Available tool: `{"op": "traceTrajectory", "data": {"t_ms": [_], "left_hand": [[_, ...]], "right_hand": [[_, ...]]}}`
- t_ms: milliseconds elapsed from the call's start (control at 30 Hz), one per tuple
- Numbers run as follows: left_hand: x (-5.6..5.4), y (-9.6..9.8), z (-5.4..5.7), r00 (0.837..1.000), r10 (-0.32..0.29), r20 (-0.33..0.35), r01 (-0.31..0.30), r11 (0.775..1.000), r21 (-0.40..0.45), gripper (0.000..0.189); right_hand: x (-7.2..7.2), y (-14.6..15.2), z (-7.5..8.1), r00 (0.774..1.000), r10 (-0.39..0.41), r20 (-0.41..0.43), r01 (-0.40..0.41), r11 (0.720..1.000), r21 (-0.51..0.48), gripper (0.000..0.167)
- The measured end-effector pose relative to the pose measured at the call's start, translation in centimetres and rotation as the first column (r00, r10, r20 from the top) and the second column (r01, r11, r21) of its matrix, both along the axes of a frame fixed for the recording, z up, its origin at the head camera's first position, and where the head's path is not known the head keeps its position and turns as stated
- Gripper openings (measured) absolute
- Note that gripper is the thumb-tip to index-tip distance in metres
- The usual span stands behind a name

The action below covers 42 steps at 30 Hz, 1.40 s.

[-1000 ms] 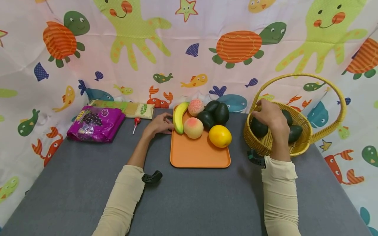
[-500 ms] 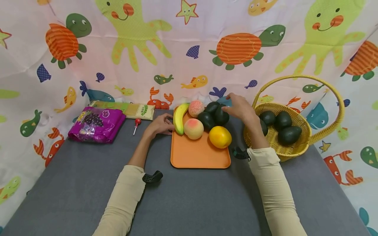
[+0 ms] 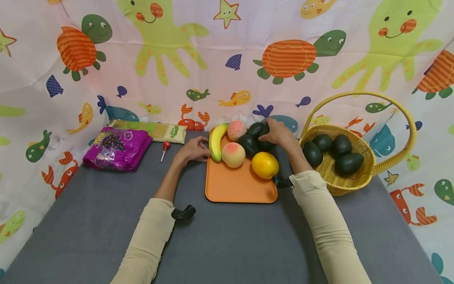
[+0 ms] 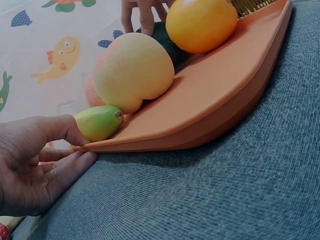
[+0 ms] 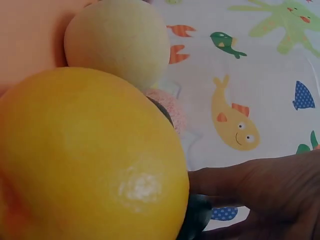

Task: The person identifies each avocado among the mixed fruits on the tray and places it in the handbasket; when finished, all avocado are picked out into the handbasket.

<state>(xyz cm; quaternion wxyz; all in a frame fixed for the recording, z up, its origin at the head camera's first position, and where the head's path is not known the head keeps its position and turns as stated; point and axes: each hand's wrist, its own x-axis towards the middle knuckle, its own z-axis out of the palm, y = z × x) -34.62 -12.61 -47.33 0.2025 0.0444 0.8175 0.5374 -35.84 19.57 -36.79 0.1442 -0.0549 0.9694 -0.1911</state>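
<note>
My left hand [image 3: 194, 150] pinches the left edge of an orange tray [image 3: 241, 189], thumb [image 4: 67, 129] above the rim and fingers below. Against that edge lies a banana [image 3: 215, 142]. My right hand [image 3: 278, 133] reaches over the tray's back right corner and grips a dark green avocado [image 3: 267, 145], partly hidden by the hand. More avocados [image 3: 248, 145] sit beside it. A yellow-orange round fruit [image 3: 265, 165] lies in front of them; in the right wrist view it hides much of the grip. Two peaches [image 3: 233, 155] rest between banana and avocados.
A yellow wicker basket [image 3: 338, 189] with a tall handle stands to the right, holding several avocados [image 3: 349, 164]. At the back left are a purple grape-printed bag [image 3: 118, 149], a flat green and beige packet [image 3: 166, 132] and a red lollipop [image 3: 166, 146]. A printed curtain hangs behind.
My right hand has moved left from above the basket to the back right avocado on the tray and now grips it. The left hand has stayed at the tray's edge.
</note>
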Motion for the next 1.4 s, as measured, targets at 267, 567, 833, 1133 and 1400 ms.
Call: {"op": "traceTrajectory", "data": {"t_ms": [267,567,833,1133,1400], "left_hand": [[-0.1,-0.3,0.2,1.000,-0.003,0.004,0.003,1.000,0.002,0.066],[-0.4,0.2,-0.2,0.999,-0.016,0.048,0.015,1.000,0.022,0.070],[-0.1,0.1,-0.2,1.000,0.002,-0.015,-0.002,1.000,0.014,0.065],[-0.6,-0.1,-0.5,1.000,0.017,-0.023,-0.017,1.000,-0.010,0.065],[-0.5,-0.1,-0.5,1.000,0.001,-0.020,-0.001,1.000,-0.003,0.064]], "right_hand": [[1.4,0.5,1.0,0.983,-0.078,-0.168,0.060,0.992,-0.110,0.072],[6.3,3.7,4.8,0.946,-0.096,-0.308,0.052,0.988,-0.148,0.067],[9.9,8.6,7.0,0.931,-0.165,-0.324,0.133,0.984,-0.120,0.072],[10.0,15.4,6.4,0.946,-0.234,-0.224,0.241,0.970,0.005,0.075],[8.1,17.8,3.1,0.981,-0.192,-0.021,0.193,0.981,0.037,0.082]]}}
